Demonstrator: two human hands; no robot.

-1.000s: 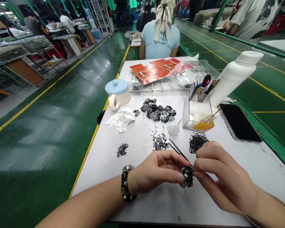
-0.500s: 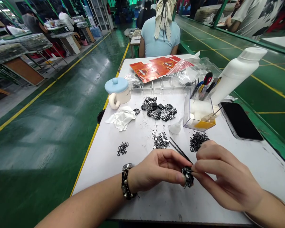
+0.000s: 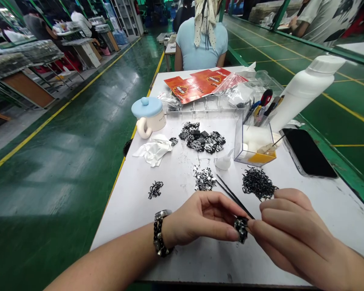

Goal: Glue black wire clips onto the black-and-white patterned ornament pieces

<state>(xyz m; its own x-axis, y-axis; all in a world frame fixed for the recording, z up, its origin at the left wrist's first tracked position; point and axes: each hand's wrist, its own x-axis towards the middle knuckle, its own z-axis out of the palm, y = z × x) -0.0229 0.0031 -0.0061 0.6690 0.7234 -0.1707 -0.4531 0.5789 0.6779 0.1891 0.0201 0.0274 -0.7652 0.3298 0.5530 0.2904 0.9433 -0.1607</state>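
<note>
My left hand (image 3: 203, 218), with a black beaded bracelet (image 3: 159, 234) on its wrist, pinches a small black-and-silver metal cluster (image 3: 241, 229) at its fingertips. My right hand (image 3: 291, 230) comes in from the right, its fingertips pressed against the same cluster. Thin black tweezers (image 3: 233, 196) slant down to the cluster, and I cannot tell which hand grips them. Just above my right hand lies a heap of small black curled pieces (image 3: 257, 184). A silver-and-black heap (image 3: 204, 180) lies above my left hand.
A white table (image 3: 124, 226) carries more metal pieces (image 3: 200, 137), a blue-lidded mug (image 3: 148, 115), a white cloth (image 3: 153, 150), a clear box (image 3: 253, 145), a white bottle (image 3: 303, 91), a phone (image 3: 309, 153) and orange printed cards (image 3: 197, 85). A person in a pale blue top (image 3: 200, 46) sits beyond.
My right hand has shifted right and down, uncovering more of the black heap. The cluster has moved slightly right, still held between my fingers. The view has tilted slightly.
</note>
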